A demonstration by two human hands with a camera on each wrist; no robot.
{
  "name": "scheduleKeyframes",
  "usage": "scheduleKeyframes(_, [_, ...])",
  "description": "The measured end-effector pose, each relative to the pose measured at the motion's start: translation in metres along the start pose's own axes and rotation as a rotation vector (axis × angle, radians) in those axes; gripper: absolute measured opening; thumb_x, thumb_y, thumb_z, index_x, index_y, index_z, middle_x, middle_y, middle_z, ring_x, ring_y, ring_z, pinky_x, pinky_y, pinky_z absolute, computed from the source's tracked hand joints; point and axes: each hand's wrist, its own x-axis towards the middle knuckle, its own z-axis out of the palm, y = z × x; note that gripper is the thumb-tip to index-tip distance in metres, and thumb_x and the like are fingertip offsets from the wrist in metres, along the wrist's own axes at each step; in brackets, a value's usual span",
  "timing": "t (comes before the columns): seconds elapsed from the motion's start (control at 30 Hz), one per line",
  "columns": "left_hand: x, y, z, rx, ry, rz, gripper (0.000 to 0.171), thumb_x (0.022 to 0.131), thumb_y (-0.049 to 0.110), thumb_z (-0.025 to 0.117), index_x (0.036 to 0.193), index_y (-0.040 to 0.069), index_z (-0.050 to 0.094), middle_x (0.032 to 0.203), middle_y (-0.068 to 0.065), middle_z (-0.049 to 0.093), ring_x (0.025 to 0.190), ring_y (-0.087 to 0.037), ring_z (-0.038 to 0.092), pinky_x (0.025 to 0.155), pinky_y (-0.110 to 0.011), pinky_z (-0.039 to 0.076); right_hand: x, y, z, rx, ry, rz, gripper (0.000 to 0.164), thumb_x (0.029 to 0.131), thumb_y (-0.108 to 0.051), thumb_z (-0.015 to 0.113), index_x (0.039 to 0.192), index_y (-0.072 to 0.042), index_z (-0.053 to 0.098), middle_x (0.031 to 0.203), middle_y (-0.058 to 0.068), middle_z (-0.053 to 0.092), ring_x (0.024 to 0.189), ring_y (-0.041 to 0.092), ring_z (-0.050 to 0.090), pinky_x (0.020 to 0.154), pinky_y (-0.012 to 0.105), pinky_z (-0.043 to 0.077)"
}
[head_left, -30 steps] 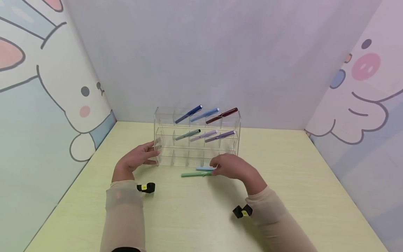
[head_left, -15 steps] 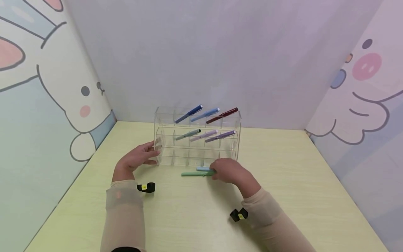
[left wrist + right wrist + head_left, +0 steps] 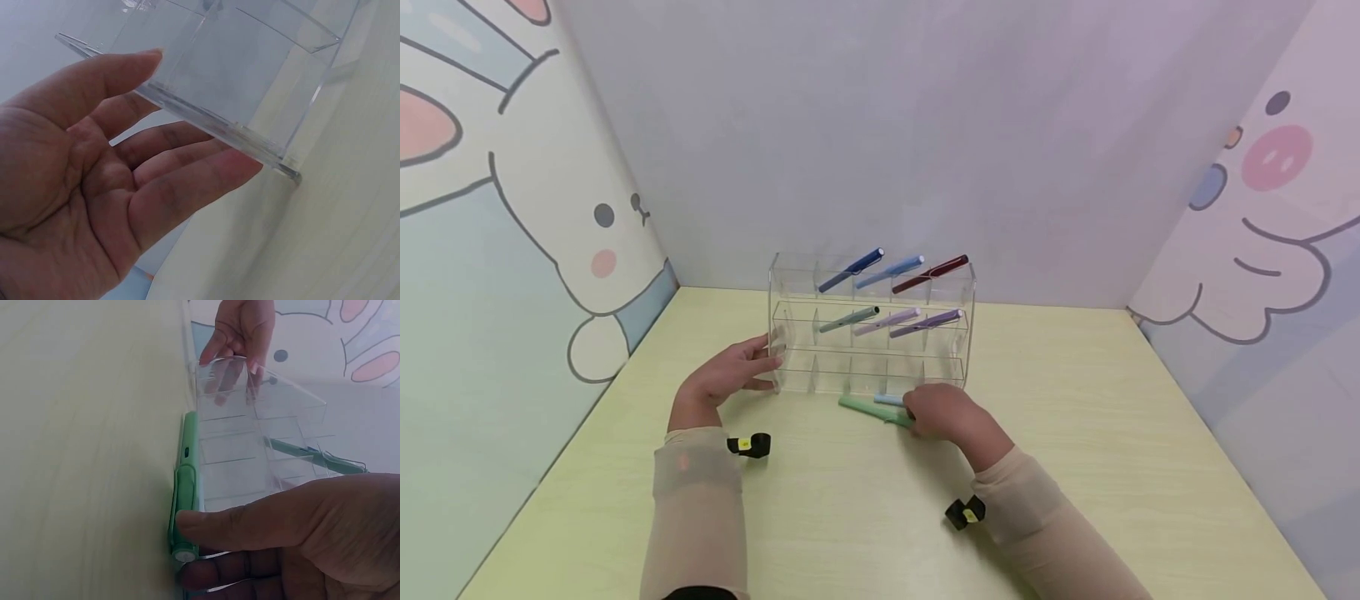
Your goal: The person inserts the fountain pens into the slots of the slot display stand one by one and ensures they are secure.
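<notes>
A clear acrylic pen rack [image 3: 831,382] with three tiers stands on the table. My left hand [image 3: 730,373] holds its left side panel, thumb on one face and fingers on the other, as the left wrist view shows. In front of the rack, my right hand [image 3: 949,415] pinches the capped end of a green pen [image 3: 189,444]. The thumb lies on the cap by the clip, with fingers on the other side. That pen slants across the tabletop. Just behind it lies a light blue pen [image 3: 888,400], its right end hidden by the right hand.
Dark blue [image 3: 852,271], sky blue and dark red pens [image 3: 930,274] lean in the top tier. Grey-green, pale lilac and purple pens [image 3: 927,323] lean in the middle tier. A pale wall [image 3: 880,142] rises behind the table, with cartoon-printed walls at both sides.
My right hand has come slightly nearer and taken hold of the green pen. The pen has turned from level to slanted, its capped end nearer me. The left hand stays on the rack.
</notes>
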Motion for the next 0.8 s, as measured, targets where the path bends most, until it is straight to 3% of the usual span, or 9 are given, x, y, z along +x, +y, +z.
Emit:
scheduleKeyframes(0.27, [0.001, -0.001, 0.0, 0.0, -0.004, -0.001, 0.071, 0.1, 0.027, 0.058, 0.158, 0.025, 0.018, 0.155, -0.018, 0.034, 0.14, -0.036, 0.04, 0.1, -0.042, 0.052, -0.002, 0.001, -0.003, 0.026, 0.039, -0.006, 0.021, 0.092, -0.016, 0.063, 0.075, -0.016, 0.051, 0.069, -0.003, 0.047, 0.063, 0.014, 0.04, 0.056, 0.03, 0.033])
scheduleKeyframes(0.47, [0.0, -0.001, 0.0, 0.012, -0.001, 0.001, 0.073, 0.099, 0.031, 0.06, 0.158, 0.026, 0.019, 0.155, -0.018, 0.035, 0.139, -0.036, 0.04, 0.101, -0.043, 0.052, -0.008, 0.009, -0.016, 0.171, 0.088, -0.016, 0.015, 0.095, -0.016, 0.061, 0.081, -0.017, 0.058, 0.071, -0.005, 0.052, 0.063, 0.012, 0.044, 0.058, 0.028, 0.038])
scheduleKeyframes(0.67, [0.001, 0.0, 0.0, 0.014, 0.004, -0.009, 0.07, 0.1, 0.027, 0.058, 0.158, 0.026, 0.019, 0.154, -0.017, 0.036, 0.138, -0.036, 0.042, 0.1, -0.042, 0.052, -0.012, 0.015, -0.027, 0.305, 0.198, -0.143, 0.005, 0.094, -0.018, 0.066, 0.091, -0.019, 0.07, 0.08, -0.009, 0.065, 0.067, 0.007, 0.053, 0.063, 0.026, 0.047])
scheduleKeyframes(0.8, [0.002, 0.0, 0.0, 0.01, 0.004, -0.011, 0.068, 0.101, 0.025, 0.057, 0.158, 0.023, 0.02, 0.153, -0.017, 0.039, 0.135, -0.036, 0.046, 0.098, -0.042, 0.053, -0.008, 0.018, -0.026, 0.378, 0.268, -0.232, 0.01, 0.095, -0.018, 0.066, 0.1, -0.02, 0.075, 0.091, -0.01, 0.071, 0.076, 0.002, 0.059, 0.069, 0.023, 0.051])
